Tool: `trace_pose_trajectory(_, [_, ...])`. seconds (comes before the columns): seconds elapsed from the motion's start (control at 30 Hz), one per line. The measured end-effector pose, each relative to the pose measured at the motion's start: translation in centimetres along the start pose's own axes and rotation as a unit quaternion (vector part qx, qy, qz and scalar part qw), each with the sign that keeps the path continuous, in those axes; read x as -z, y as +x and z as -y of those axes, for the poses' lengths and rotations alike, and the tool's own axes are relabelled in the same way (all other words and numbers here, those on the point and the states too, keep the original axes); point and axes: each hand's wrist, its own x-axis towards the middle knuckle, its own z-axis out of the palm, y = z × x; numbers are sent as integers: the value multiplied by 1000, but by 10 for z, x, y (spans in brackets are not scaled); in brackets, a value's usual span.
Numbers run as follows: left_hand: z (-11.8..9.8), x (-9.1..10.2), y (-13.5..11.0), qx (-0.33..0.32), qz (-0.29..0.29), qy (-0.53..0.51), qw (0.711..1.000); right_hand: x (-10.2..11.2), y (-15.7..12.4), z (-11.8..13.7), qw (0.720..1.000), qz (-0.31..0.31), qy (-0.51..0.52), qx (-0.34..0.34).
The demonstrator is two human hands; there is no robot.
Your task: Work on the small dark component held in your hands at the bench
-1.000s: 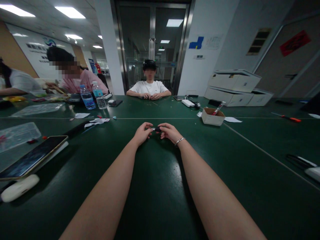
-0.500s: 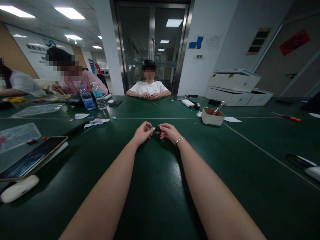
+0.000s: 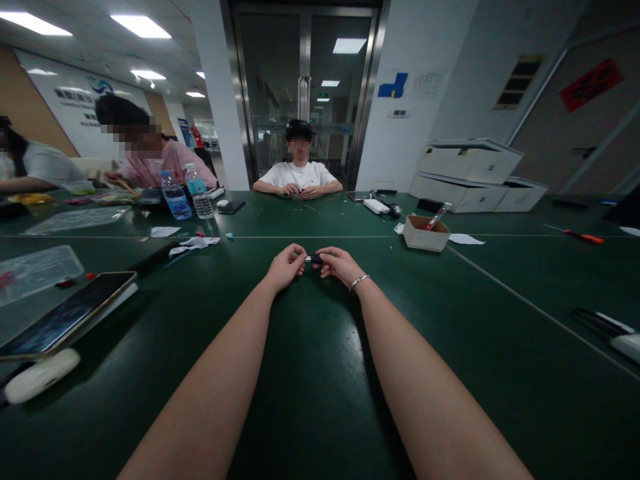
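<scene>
Green table (image 3: 310, 373), black piece (image 3: 316, 259) — ends hidden

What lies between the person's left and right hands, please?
In the head view, a small, slim, black and silver object spans the gap between the left hand and the right hand, its silver end leftward.

Head cam | fwd/dn over tbl (image 3: 305, 400) | L hand (image 3: 287, 269), R hand (image 3: 342, 267) nr | glass drs (image 3: 304, 67) far

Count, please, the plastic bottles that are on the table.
2: one bottle left of centre on the table, the other bottle just right of the first. Others may be hidden.
</scene>
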Motion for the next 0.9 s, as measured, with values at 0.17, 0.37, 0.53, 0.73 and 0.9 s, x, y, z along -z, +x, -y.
trace_pose_trajectory(0.17, [6, 2, 2, -10, 19, -8, 1000, 0, 1, 0, 1000, -7, 7, 2])
trace_pose_trajectory(0.37, [9, 2, 4, 8, -15, 7, 1000, 0, 0, 0, 1000, -11, 2, 1])
trace_pose_trajectory(0.53, [6, 4, 3, -8, 6, 29, 1000, -2, 0, 0, 1000, -12, -5, 3])
trace_pose_trajectory(0.73, [7, 4, 4, -1, 16, 11, 1000, -1, 1, -1, 1000, -13, -1, 7])
trace_pose_trajectory(0.9, [6, 2, 4, 28, -12, -17, 999, 1, 2, -2, 1000, -11, 8, 7])
